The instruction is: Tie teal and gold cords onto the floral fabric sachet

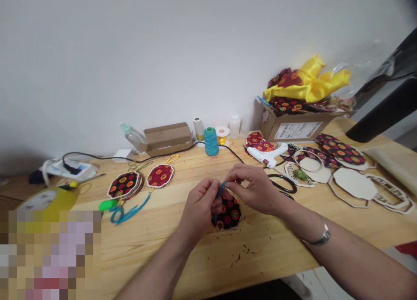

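Note:
Close together over the middle of the wooden table (182, 256), my two hands pinch a small bundle of blue thread (221, 189). My left hand (204, 201) has its fingers closed on the thread's left side. From the right, my right hand (249, 188) pinches the upper end between thumb and finger. Just below lies a black patterned fabric piece (230, 214) with a scalloped edge, partly hidden by my left hand. To the left rest a red scalloped ornament (160, 176) with a blue tassel (130, 213) and a stack of black patterned ornaments (124, 185).
Black-handled scissors (286, 183) lie beside my right forearm, with a white glue gun (267, 154) behind. A teal thread cone (211, 141) stands near the wall. Wooden frames (355, 187) spread at right, before a fabric-filled carton (293, 126). A black cable (107, 156) crosses the back.

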Action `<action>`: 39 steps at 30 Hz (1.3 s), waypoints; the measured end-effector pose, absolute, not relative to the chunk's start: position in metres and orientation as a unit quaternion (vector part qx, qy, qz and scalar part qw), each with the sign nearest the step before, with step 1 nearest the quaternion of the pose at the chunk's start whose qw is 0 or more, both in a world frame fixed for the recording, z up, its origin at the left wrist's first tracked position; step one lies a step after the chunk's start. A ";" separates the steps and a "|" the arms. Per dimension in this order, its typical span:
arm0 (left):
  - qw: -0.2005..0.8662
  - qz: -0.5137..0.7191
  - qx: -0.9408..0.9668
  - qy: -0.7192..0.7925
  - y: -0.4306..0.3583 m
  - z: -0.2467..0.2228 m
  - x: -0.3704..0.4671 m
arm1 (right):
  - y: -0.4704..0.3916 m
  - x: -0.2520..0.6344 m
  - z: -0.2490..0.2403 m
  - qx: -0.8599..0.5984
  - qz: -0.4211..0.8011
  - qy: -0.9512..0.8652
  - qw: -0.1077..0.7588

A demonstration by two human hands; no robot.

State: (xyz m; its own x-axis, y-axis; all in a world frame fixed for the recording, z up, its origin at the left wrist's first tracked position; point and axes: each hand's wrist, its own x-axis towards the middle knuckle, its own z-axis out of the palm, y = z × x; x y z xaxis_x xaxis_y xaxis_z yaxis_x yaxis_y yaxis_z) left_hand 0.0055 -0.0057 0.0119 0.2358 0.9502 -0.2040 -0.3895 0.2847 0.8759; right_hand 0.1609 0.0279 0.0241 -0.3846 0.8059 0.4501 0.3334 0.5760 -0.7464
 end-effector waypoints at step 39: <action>0.676 0.454 0.369 0.448 -0.001 0.015 0.003 | 0.023 0.156 0.017 -0.411 0.152 -0.819 0.369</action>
State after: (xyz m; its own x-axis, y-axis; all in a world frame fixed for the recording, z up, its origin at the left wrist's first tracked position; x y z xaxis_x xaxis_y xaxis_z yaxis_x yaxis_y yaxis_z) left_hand 0.0031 -0.0006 0.0151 0.1863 0.9445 -0.2707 -0.2845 0.3156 0.9052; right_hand 0.1563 0.0231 0.0171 -0.3890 0.7863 0.4800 0.5617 0.6154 -0.5529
